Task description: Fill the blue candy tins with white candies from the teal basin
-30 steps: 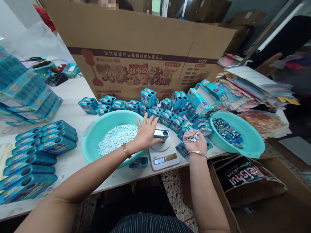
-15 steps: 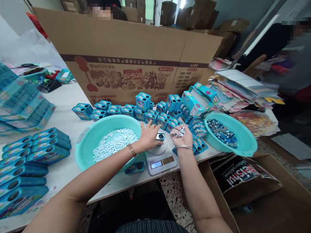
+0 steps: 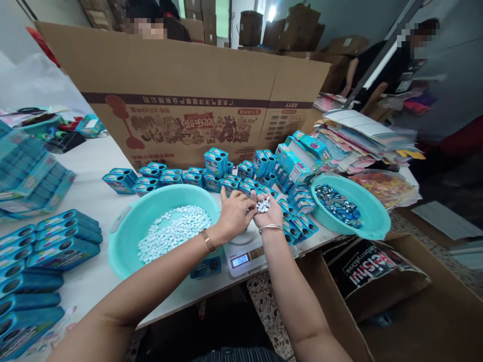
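Note:
My right hand (image 3: 270,216) is cupped palm up, with a small heap of white oval candies (image 3: 263,204) in it. Over its edge reaches my left hand (image 3: 234,213), fingers bent and thumb close to the forefinger beside the candies; what the fingertips pinch, if anything, is too small to make out. Beneath both hands stands a white digital scale (image 3: 252,257) with a lit display; its plate is largely hidden. To the left, a turquoise basin (image 3: 123,244) holds many more white candies (image 3: 173,231). One blue candy container (image 3: 206,267) lies between basin and scale.
Rows of blue containers (image 3: 171,178) line the back, and more (image 3: 70,246) stand at left. A second turquoise basin (image 3: 373,221) holds shiny blue lids. A big cardboard panel (image 3: 211,75) rises behind; an open carton (image 3: 426,322) sits lower right. Other people are beyond.
My left hand has left the small container on the scale and moved right to the candies in my right palm. My right hand has turned inward over the scale. The view has shifted slightly.

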`<move>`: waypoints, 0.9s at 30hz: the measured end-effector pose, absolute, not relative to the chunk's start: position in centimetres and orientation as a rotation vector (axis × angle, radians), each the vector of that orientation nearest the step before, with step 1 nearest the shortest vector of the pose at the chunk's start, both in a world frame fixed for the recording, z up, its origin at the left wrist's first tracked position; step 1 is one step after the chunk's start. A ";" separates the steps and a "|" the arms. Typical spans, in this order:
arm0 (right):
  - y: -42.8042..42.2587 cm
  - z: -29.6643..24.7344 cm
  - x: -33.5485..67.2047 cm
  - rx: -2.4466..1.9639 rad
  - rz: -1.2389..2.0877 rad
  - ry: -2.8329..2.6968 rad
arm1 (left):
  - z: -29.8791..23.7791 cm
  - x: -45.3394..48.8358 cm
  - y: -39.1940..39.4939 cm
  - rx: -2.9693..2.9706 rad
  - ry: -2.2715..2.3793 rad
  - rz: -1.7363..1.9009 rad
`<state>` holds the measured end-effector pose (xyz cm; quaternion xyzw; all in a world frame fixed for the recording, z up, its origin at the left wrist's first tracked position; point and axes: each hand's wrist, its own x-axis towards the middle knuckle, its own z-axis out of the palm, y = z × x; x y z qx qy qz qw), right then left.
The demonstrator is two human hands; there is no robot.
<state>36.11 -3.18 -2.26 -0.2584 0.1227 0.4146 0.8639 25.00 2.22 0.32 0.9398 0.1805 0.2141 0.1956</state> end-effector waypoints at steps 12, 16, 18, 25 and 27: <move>-3.9 -1.3 35.8 -0.395 0.943 0.389 | -0.1 25.9 2.0 2.846 0.345 0.603; -3.9 -1.7 35.6 -0.416 0.888 0.440 | 0.1 26.3 2.0 2.668 0.444 0.461; -3.9 -2.0 35.4 -0.452 0.860 0.439 | 0.5 26.5 2.0 2.608 0.497 0.366; -3.8 -2.7 35.8 -0.490 0.840 0.329 | 1.0 27.1 1.6 2.513 0.558 0.364; -3.7 -2.9 36.0 -0.474 0.832 0.350 | 0.7 27.0 1.4 2.472 0.569 0.407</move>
